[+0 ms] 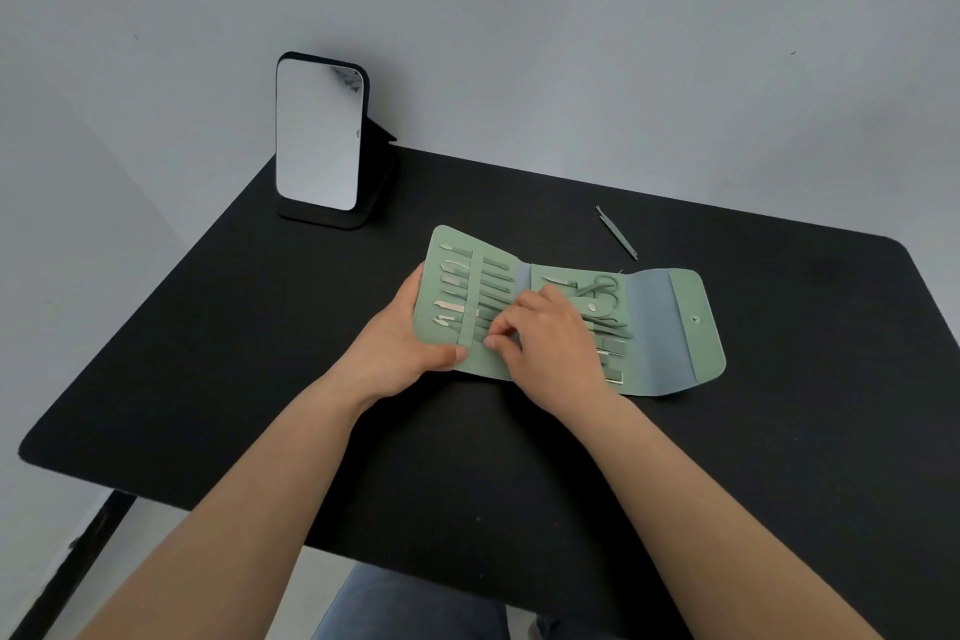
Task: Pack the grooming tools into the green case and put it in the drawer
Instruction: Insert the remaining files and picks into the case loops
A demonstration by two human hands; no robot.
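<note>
The green case lies unfolded in the middle of the black table, its snap flap out to the right. Several metal grooming tools sit in loops on its left panel, and small scissors with more tools sit on the middle panel. My left hand grips the case's left edge, thumb on the front corner. My right hand rests on the case's centre, fingertips pinched on a tool at the loop strip; the tool itself is mostly hidden. One loose green tool lies on the table behind the case. No drawer is visible.
A standing mirror on a black base is at the table's back left corner. The table's front edge is near my legs, its rounded right edge at the far right. A grey wall is behind.
</note>
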